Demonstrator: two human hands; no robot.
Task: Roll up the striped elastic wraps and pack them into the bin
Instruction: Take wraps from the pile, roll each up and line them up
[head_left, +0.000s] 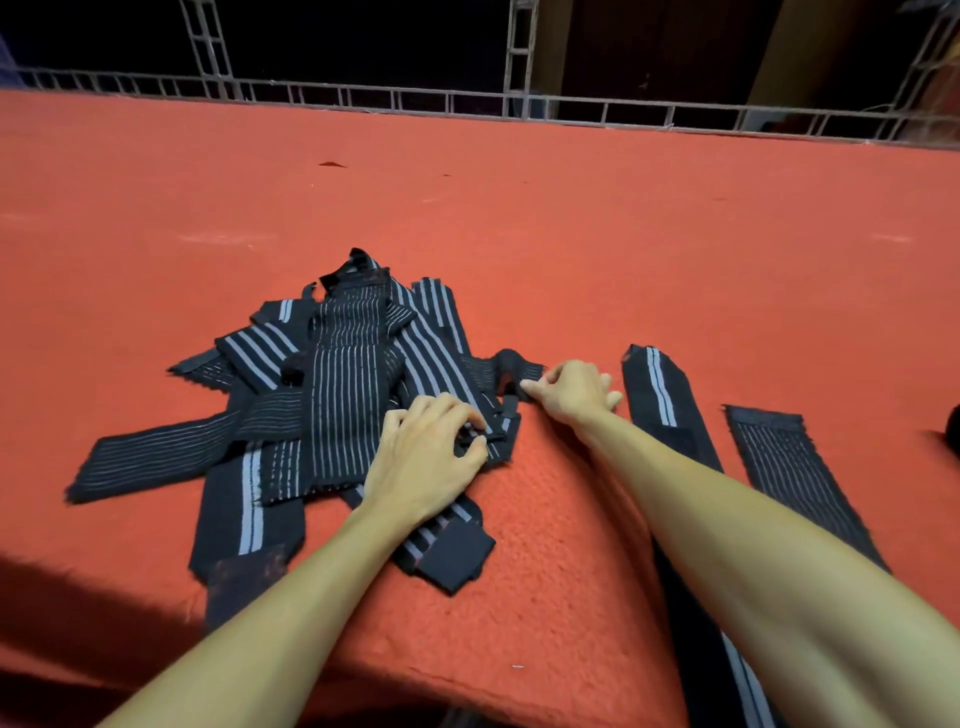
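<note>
A loose pile of black elastic wraps with grey stripes (332, 374) lies on the red cloth in front of me. My left hand (426, 452) rests on the pile's right edge and pinches a wrap end between thumb and fingers. My right hand (571, 389) pinches another black wrap end (511, 369) at the pile's far right. Two separate wraps lie flat to the right: one with a broad grey stripe (660, 400), partly under my right forearm, and one with fine stripes (789, 467). No bin is in view.
The red cloth-covered table (467, 208) stretches far back to a metal lattice frame (519, 93). A dark object (953, 431) shows at the right edge. The table's front edge runs close under my forearms.
</note>
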